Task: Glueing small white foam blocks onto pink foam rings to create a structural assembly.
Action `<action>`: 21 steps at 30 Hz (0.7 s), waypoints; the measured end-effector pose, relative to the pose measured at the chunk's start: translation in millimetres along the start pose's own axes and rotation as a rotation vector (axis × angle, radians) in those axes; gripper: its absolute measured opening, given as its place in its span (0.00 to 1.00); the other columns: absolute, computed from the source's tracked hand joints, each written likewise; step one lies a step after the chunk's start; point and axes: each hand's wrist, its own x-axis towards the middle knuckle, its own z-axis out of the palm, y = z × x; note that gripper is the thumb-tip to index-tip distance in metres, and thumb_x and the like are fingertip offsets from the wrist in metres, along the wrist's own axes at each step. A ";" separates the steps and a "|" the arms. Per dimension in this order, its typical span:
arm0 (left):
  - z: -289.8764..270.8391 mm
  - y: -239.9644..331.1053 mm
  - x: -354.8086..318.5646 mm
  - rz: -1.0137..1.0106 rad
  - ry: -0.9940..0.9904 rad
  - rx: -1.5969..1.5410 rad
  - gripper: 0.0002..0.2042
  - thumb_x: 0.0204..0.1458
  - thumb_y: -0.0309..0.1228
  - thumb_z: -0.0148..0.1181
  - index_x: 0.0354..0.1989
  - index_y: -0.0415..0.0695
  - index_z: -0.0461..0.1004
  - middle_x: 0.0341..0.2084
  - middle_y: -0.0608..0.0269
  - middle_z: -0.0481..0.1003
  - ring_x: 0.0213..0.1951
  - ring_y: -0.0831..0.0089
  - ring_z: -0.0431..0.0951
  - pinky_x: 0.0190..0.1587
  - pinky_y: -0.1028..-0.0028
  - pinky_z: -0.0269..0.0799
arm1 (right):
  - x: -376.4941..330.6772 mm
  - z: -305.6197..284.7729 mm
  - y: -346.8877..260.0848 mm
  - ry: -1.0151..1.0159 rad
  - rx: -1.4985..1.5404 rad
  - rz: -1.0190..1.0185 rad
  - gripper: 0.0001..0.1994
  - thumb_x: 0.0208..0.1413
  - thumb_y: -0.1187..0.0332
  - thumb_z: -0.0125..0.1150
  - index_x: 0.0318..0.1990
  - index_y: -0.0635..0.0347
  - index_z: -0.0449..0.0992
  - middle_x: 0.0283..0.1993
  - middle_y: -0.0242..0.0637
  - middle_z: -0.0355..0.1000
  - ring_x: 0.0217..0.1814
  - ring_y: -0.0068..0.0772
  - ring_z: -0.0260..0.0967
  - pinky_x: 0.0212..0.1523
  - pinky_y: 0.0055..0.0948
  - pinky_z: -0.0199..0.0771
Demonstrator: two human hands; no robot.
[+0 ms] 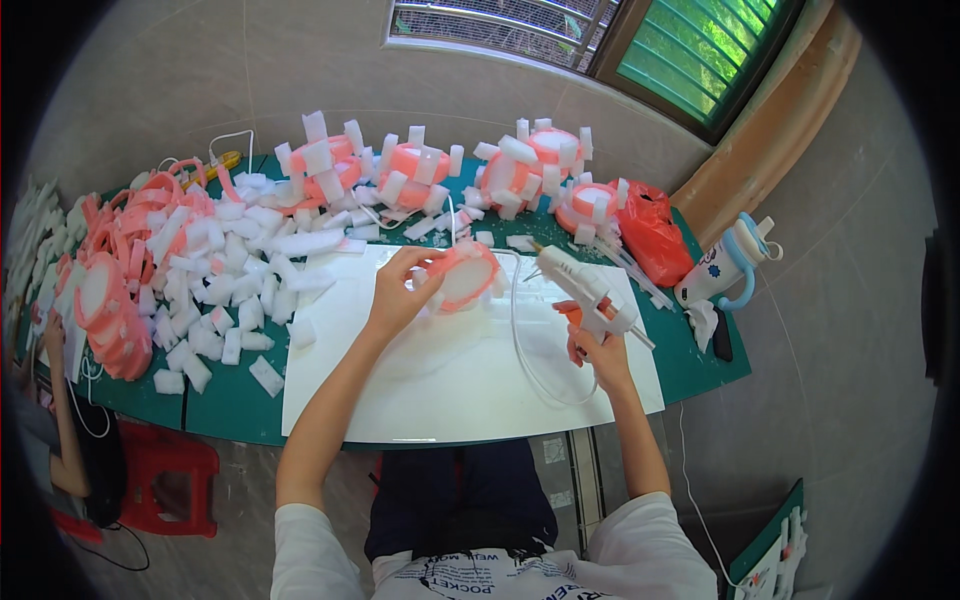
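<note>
My left hand (404, 292) pinches the left edge of a pink foam ring with a white round centre (467, 275), which rests on or just over a shiny white board (440, 385). Small white foam pieces show at the ring's rim. My right hand (602, 355) is wrapped round the handle of a white glue gun (572, 278) with an orange trigger. Its nozzle points up and left, a short way right of the ring. From near the ring, a white cord loops down across the board below the gun.
Left lie heaped white foam blocks (238, 240) and stacked pink foam rings (110, 310). Pink rings with white blocks attached (415, 165) line the back. At right are a red plastic bag (652, 235), glue sticks (640, 275) and a bottle (722, 265). A person's arm (65, 420) shows far left.
</note>
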 end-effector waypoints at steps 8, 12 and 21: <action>-0.5 1.5 -3.1 0.020 -0.027 -0.034 0.13 0.40 0.27 0.62 0.38 0.42 0.75 0.35 0.64 0.72 0.35 0.75 0.72 0.37 0.75 0.67 | 4.7 32.9 -3.1 -0.060 -0.027 0.066 0.09 0.49 0.74 0.55 0.39 0.65 0.72 0.27 0.30 0.68 0.15 0.15 0.58 0.13 0.17 0.53; 2.0 -1.1 -3.0 0.023 -0.021 -0.045 0.13 0.40 0.28 0.62 0.37 0.41 0.75 0.35 0.64 0.72 0.35 0.74 0.72 0.38 0.75 0.67 | 14.9 32.8 9.1 -0.077 -0.023 0.077 0.08 0.49 0.73 0.55 0.37 0.65 0.71 0.23 0.30 0.66 0.13 0.16 0.56 0.11 0.17 0.52; -1.5 6.0 -3.3 0.005 -0.067 -0.014 0.13 0.41 0.23 0.61 0.38 0.38 0.74 0.38 0.63 0.71 0.38 0.75 0.71 0.41 0.77 0.68 | 22.2 28.7 20.3 -0.105 -0.015 0.100 0.05 0.47 0.73 0.54 0.30 0.66 0.69 0.21 0.32 0.64 0.11 0.16 0.55 0.09 0.18 0.48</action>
